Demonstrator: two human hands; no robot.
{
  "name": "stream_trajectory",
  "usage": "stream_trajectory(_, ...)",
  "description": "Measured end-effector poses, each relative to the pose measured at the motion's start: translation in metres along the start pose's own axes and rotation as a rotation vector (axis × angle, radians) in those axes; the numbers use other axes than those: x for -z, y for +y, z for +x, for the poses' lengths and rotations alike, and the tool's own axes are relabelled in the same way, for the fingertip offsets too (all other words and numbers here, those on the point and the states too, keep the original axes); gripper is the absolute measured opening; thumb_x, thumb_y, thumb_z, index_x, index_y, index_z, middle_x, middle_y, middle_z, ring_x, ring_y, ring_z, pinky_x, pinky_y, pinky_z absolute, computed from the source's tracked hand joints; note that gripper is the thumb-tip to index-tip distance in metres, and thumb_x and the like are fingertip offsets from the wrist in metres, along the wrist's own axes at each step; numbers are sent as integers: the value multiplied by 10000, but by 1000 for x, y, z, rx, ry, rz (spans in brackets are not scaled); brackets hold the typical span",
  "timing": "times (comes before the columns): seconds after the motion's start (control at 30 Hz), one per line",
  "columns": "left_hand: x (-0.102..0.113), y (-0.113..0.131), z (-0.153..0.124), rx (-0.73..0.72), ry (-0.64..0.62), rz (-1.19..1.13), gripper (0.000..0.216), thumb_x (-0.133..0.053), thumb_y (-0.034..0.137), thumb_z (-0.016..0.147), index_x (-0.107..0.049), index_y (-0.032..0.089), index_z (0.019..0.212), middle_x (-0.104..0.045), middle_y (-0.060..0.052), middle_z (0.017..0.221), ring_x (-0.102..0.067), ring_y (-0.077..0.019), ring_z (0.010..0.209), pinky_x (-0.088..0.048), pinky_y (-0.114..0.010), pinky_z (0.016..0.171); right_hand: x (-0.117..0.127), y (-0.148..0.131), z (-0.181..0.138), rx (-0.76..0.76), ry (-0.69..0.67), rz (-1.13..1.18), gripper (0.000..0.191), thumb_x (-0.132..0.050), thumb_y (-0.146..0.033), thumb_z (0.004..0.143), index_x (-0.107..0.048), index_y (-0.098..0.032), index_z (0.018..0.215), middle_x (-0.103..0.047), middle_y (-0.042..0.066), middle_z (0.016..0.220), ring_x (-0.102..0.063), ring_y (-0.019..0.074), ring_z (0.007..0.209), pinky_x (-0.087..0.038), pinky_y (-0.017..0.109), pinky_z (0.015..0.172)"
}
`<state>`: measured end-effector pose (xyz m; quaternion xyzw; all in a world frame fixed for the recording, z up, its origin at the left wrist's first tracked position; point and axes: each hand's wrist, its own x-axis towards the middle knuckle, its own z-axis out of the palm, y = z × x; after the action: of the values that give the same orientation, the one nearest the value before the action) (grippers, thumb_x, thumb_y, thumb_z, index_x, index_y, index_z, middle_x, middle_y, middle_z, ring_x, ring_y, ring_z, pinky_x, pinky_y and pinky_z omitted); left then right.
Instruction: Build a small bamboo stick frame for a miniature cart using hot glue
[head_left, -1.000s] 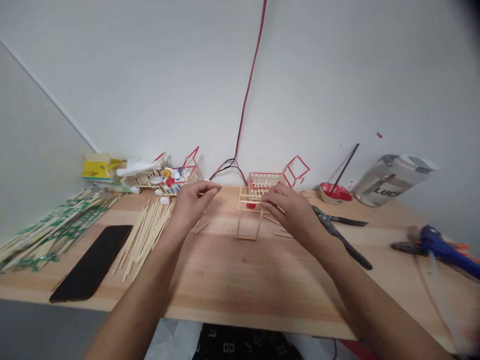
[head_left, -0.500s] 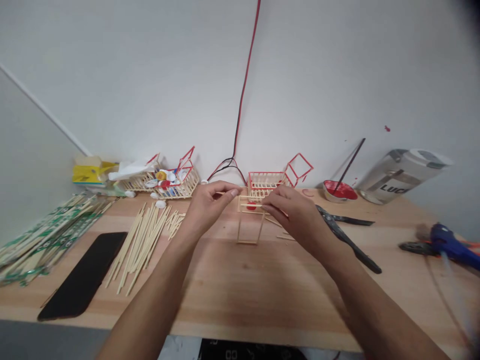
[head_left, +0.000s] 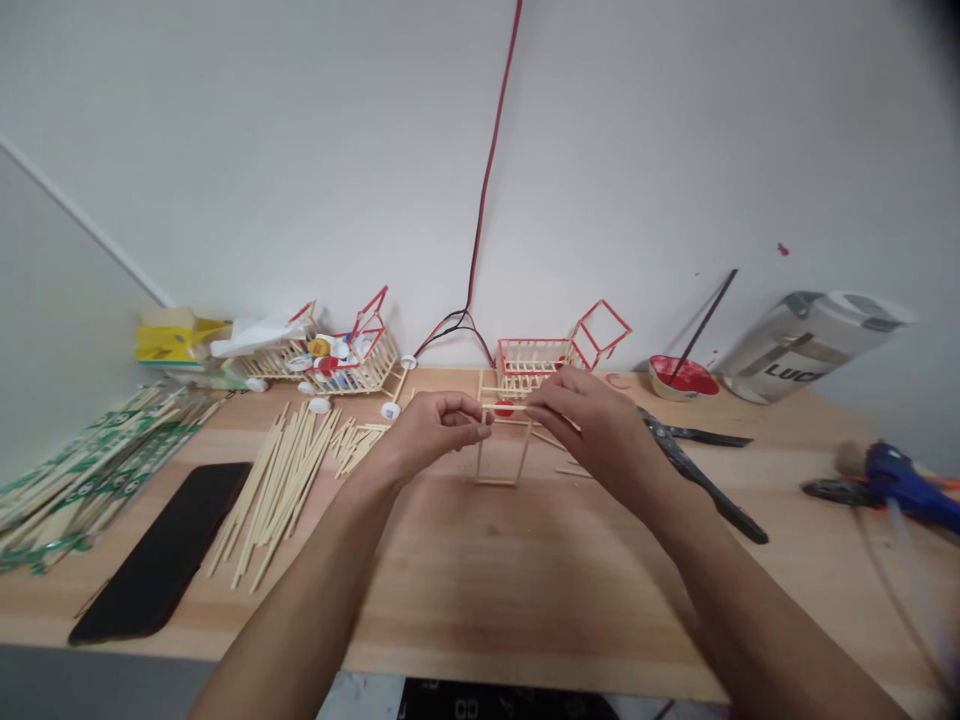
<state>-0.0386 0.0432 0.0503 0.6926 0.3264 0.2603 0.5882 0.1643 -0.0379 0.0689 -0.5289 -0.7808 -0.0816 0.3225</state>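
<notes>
A small open frame of pale wooden sticks is on the table in front of me. Across its upper front lies a short wooden stick. My right hand pinches the right end of that stick between thumb and fingertips. At the left end, my left hand is closed, thumb against curled fingers, touching the stick and the frame's upper corner. Just behind stands a little cart of sticks with red edges, partly hidden by my right hand. A red disc shows through the frame.
Left lie loose sticks, a black phone and packaged chopsticks. A stick cart holding bottle caps stands behind them. Right are black-handled cutters, a bowl of red paint, a blue glue gun and a clear container.
My left hand has come down and nearer, its fingers now at the stick's left end. My right hand keeps its pinch almost in place. The view has shifted slightly.
</notes>
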Motion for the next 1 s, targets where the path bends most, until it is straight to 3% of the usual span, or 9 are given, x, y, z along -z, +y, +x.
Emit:
stream_trajectory(0.17, -5, 0, 2, -46, 19, -19, 176, -704, 280, 687, -641, 119, 720, -618, -6, 674, -506, -76, 581, -393, -200, 555, 1, 0, 0, -16, -34, -4, 175, -486, -266, 926, -630, -198, 855, -618, 38, 871, -551, 154, 818, -402, 266, 707)
stream_trajectory(0.43, -4, 4, 0, -39, -3, 15, 166, -688, 266, 710, -650, 104, 717, -622, -18, 589, -514, -76, 522, -403, -194, 522, 1, -2, 0, -10, -47, -3, 164, -485, -261, 928, -622, -198, 862, -676, 24, 869, -579, 158, 831, -410, 277, 734)
stream_trajectory(0.8, -4, 4, 0, 19, -27, -76, 171, -705, 253, 710, -659, 89, 731, -669, -52, 644, -621, -109, 582, -491, -214, 570, 1, 1, 2, 1, -83, -11, 166, -490, -256, 924, -629, -196, 856, -669, 21, 850, -571, 153, 814, -407, 273, 723)
stream_trajectory(1.0, 2, 9, -5, 49, -85, -119, 262, -711, 320, 733, -672, 77, 824, -701, -98, 784, -673, -151, 701, -551, -281, 700, 2, -1, 3, 2, -83, -5, 170, -492, -244, 923, -626, -181, 839, -666, 32, 844, -576, 152, 805, -405, 265, 711)
